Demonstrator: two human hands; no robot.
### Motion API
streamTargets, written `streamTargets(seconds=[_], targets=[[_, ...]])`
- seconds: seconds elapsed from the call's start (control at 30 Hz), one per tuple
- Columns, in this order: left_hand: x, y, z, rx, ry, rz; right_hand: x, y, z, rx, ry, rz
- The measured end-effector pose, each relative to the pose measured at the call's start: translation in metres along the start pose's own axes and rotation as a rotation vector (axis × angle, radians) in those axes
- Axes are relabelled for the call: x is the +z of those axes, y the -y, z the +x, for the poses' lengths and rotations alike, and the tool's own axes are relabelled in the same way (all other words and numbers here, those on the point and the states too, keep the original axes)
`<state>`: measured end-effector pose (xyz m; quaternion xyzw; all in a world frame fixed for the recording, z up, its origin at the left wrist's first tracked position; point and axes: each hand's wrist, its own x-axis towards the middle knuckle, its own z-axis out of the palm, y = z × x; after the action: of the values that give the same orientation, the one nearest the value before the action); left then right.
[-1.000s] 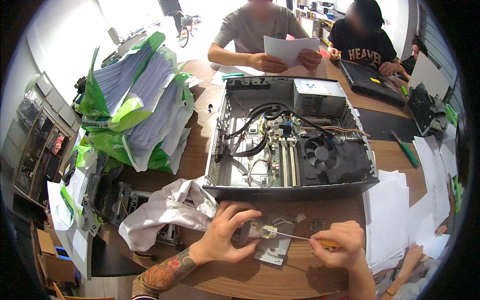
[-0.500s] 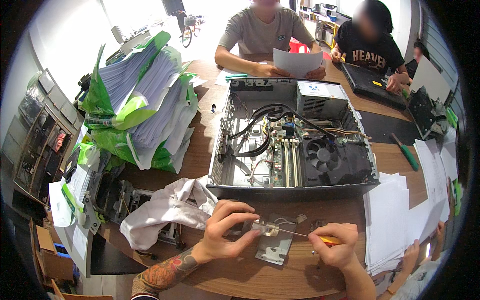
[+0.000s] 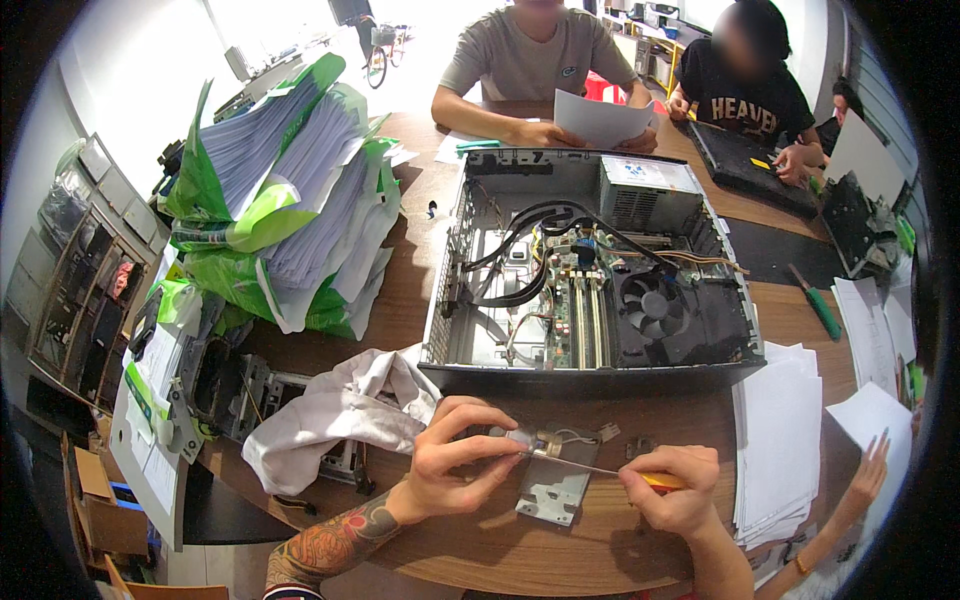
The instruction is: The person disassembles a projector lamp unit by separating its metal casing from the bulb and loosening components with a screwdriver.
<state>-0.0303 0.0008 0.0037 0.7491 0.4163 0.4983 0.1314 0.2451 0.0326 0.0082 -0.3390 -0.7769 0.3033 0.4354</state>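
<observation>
Between its thumb and fingers, my left hand (image 3: 450,462) pinches a small pale part (image 3: 545,441), mostly hidden by the fingers. Wrapped round the yellow-orange handle of a screwdriver (image 3: 575,462), my right hand (image 3: 678,492) keeps the thin shaft pointing left. The tip reaches the left fingertips; whether it touches the part, I cannot tell. A flat grey metal plate (image 3: 553,492) lies on the table under the shaft. Beside it are thin white wires with a small connector (image 3: 609,432). Just beyond my hands stands an opened desktop computer case (image 3: 590,378), with its fan, cables and boards showing.
A crumpled light cloth (image 3: 330,420) and metal drive frames (image 3: 262,385) lie left, below a tall paper stack (image 3: 290,200) in green wrap. Paper sheets (image 3: 775,440) and a green-handled tool (image 3: 822,312) lie right. Two people sit opposite; another person's hand (image 3: 868,470) is at right.
The screwdriver tip has moved slightly left, to my left fingertips, and those fingers have shifted around the part. At the right, another person's hand has moved up by a paper sheet.
</observation>
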Motion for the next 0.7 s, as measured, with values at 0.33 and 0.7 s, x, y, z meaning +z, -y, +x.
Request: streamTargets(seconds=[0.33,0.7], targets=[[-0.0022,-0.0009,-0.0004,-0.025,0.009,0.005,0.0006,0.0011,0.0014,-0.024,-0.009,0.007],[-0.0078,0.0005,-0.0049,0.061,0.035,0.11,0.0015,0.0015,0.006,-0.114,0.047,-0.067]])
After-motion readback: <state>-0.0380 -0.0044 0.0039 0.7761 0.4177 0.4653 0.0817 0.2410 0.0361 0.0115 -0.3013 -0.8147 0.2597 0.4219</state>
